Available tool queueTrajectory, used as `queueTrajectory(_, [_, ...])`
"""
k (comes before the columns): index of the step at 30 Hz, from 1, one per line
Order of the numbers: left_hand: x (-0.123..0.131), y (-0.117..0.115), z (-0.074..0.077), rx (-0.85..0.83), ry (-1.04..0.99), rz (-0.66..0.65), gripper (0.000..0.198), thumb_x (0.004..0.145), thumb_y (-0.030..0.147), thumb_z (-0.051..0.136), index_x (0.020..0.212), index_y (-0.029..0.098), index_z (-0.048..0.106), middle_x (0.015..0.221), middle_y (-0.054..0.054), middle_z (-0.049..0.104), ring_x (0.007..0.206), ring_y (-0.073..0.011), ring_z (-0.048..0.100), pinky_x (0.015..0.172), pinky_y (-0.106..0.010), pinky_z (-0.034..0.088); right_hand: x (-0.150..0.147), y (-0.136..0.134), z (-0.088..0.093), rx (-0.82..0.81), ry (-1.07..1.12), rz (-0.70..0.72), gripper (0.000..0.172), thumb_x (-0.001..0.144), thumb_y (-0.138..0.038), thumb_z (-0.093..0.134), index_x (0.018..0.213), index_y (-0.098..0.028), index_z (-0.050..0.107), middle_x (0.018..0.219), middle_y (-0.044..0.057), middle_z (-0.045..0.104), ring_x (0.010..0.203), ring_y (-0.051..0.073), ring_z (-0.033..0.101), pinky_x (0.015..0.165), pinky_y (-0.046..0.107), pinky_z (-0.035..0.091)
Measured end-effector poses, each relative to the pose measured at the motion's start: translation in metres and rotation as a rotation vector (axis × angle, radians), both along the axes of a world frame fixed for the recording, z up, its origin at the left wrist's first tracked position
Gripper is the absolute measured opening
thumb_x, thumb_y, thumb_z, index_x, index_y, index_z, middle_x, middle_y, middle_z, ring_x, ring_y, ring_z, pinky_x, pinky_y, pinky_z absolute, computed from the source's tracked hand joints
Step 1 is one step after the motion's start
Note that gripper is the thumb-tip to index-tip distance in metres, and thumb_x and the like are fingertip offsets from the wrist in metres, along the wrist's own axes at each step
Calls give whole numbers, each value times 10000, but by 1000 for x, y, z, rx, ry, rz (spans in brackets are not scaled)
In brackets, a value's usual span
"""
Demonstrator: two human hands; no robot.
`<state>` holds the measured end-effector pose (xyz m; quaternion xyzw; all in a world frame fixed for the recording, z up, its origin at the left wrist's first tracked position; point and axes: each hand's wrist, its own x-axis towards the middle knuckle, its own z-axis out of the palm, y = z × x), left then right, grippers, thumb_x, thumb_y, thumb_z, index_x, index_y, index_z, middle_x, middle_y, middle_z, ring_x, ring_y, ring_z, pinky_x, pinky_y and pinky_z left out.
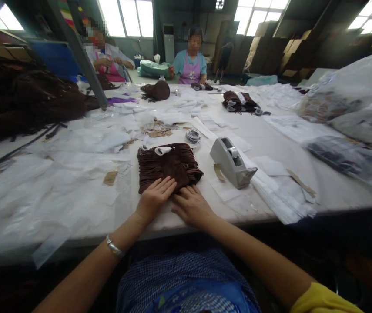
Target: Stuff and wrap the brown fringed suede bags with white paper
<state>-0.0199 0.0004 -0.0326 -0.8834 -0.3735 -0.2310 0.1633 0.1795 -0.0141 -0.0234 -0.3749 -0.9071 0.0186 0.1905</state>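
Noted brown fringed bag (169, 164) flat on table (280, 143) near front edge, tape dispenser (232, 161) just beside. Found left hand (155, 198) pressed on lower fringe, fingers spread open. Found right hand (192, 205) alongside, fingers extended, touching fringe, gripping nothing.

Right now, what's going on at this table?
A seated person rests both hands flat on the near edge of a brown fringed bag on the white table, left hand and right hand side by side. A grey tape dispenser sits just right of the bag. Two other people work at the far end.
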Motion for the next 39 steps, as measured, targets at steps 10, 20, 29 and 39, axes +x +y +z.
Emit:
queueTrajectory(10, [-19,-20,1,-205,51,-3,524,932,50,404,1425,210,483,1441,-79,538,1353,-242,482,1092,-469,431,13,-29,10,-93,-21,-5,514,871,-437,658,1294,-158,570,1212,130,625,1084,304,532,939,447,447])
queueTrajectory(20, [3,-31,14,-384,28,119,583,812,49,460,1382,151,531,1454,-93,530,1374,-264,457,1115,-509,380,47,-12,2,116,255,-67,313,956,-127,486,1219,-204,637,1152,99,683,1053,229,617,951,388,511])
queueTrajectory(29, [11,-40,13,-328,8,163,502,845,80,459,1329,130,583,1390,-116,584,1308,-294,531,1046,-514,455,65,47,12,79,93,22,438,888,-80,562,1286,-247,635,1324,93,621,1197,214,595,999,358,508])
queueTrajectory(39, [14,-106,13,-275,57,215,570,799,26,442,1345,127,572,1405,-111,571,1281,-310,553,1009,-491,488,87,-23,39,221,184,-238,427,863,8,442,1121,-194,716,1228,91,689,1115,242,637,1030,459,475])
